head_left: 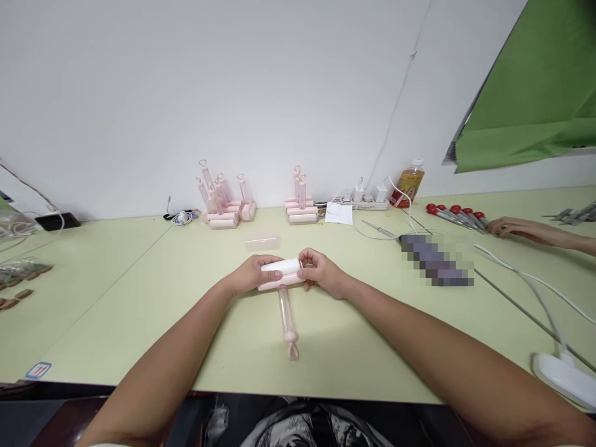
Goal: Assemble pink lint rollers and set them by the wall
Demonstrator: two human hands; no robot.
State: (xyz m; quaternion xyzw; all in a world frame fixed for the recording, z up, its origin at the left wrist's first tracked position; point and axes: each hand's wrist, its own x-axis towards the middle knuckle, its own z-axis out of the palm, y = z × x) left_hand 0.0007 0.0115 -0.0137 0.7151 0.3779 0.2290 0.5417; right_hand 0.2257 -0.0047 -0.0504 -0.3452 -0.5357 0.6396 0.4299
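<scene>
A pink lint roller lies in front of me, its clear handle and looped tip pointing toward the table's front edge. Both of my hands are at its head, which carries a white roll. My left hand is closed around the left end, thumb pressed on the roll. At the right end, my right hand grips with thumb and fingers bent; the fingertips behind the head are partly hidden. Just beyond my hands a translucent pink cover rests on the table.
Several similar lint rollers stand by the wall, with another group to their right. A power strip, a bottle and cables are at the back right. Another person's hand touches red-tipped items. A blurred dark object lies right.
</scene>
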